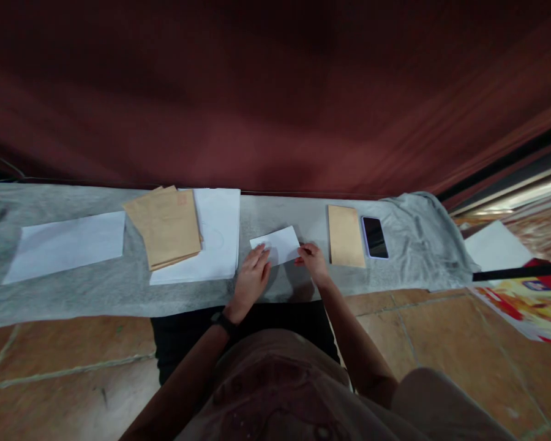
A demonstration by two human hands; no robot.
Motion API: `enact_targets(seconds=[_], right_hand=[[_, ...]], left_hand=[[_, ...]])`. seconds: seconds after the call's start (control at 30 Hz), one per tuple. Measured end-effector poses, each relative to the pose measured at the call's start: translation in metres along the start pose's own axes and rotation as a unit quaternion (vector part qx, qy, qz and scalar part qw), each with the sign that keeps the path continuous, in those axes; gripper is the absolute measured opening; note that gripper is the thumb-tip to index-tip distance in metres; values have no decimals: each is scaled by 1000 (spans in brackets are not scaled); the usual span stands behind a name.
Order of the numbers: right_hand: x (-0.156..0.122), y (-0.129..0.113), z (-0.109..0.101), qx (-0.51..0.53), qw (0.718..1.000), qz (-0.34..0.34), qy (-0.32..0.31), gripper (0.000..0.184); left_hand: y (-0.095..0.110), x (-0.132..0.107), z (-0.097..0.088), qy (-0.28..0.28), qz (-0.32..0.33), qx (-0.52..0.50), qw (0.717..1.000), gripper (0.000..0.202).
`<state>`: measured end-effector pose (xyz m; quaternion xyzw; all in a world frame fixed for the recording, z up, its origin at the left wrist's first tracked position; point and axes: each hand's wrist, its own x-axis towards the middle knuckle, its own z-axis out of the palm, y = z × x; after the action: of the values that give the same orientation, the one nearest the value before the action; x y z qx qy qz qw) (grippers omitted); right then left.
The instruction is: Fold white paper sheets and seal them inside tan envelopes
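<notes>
A small white folded sheet of paper (pixel 282 244) lies slightly tilted on the grey cloth in front of me. My left hand (pixel 254 269) rests over its left end, fingers stretched out and lying on the paper. At the right end, my right hand (pixel 313 258) pinches the sheet's lower corner between thumb and fingers. Just right of that hand lies a single brown envelope (pixel 346 236). To the left, several brown envelopes (pixel 169 226) are stacked loosely on large white sheets (pixel 218 236).
A phone (pixel 375 237) with a dark screen lies beside the single envelope. Another white sheet (pixel 68 245) is at the far left. The grey cloth (pixel 133 294) covers a narrow table against a dark red panel (pixel 275 147). A colourful printed sheet (pixel 528 306) is at the right.
</notes>
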<state>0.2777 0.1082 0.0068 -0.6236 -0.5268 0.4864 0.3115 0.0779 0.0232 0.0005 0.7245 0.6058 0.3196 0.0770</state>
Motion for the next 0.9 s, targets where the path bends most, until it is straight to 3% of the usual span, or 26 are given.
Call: enact_targets(seconds=[0.13,0.3,0.37,0.47,0.57,0.67,0.9], right_hand=[[-14,3,2,2,1000,0,1,16],[-22,-1,1,-88,996,-21,18,19],[-27,-4,2,-205,975,-64,53,26],[-34,-8,10,-359,915,-163,82,36],[-37,-10,24,-343,904,-254,18,42],[-33,-12,36,-318,897,-303,-52,48],[-20,-16,42,-379,873,-300,-66,53]], left_hand=[[6,0,-2,-84,53,36,994,44],[20,2,3,-115,29,97,988,49],[27,2,7,-112,6,109,988,52],[34,5,14,-113,-17,118,986,56],[36,9,20,-134,-25,127,982,58],[32,16,25,-156,-30,129,979,61],[21,26,31,-129,-43,127,982,67]])
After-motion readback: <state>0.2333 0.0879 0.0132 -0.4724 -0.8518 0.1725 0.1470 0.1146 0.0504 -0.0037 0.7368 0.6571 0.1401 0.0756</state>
